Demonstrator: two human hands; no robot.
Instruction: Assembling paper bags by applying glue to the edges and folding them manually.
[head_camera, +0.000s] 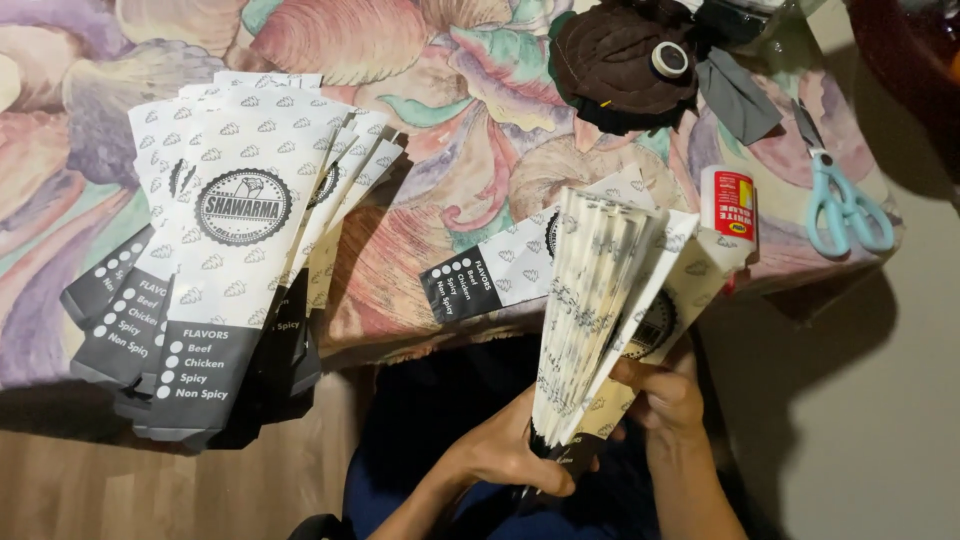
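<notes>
— What do the hands hold in the head view?
— Both grip one bundle of paper sleeves (600, 310), edge up and fanned at the top. The left hand (515, 450) is clamped round its near end; the right hand (665, 395) pinches the right side, the two hands close together.
— Where is the bundle?
— Just off the near edge of the flowered table (440, 150), over the lap.
— And around it?
— A fanned pile of sleeves (225, 250) lies at the left, one flat sleeve (490, 280) just beside the bundle, a glue bottle (730, 205) and scissors (845, 205) at the right, brown cloth (620, 60) far off
</notes>
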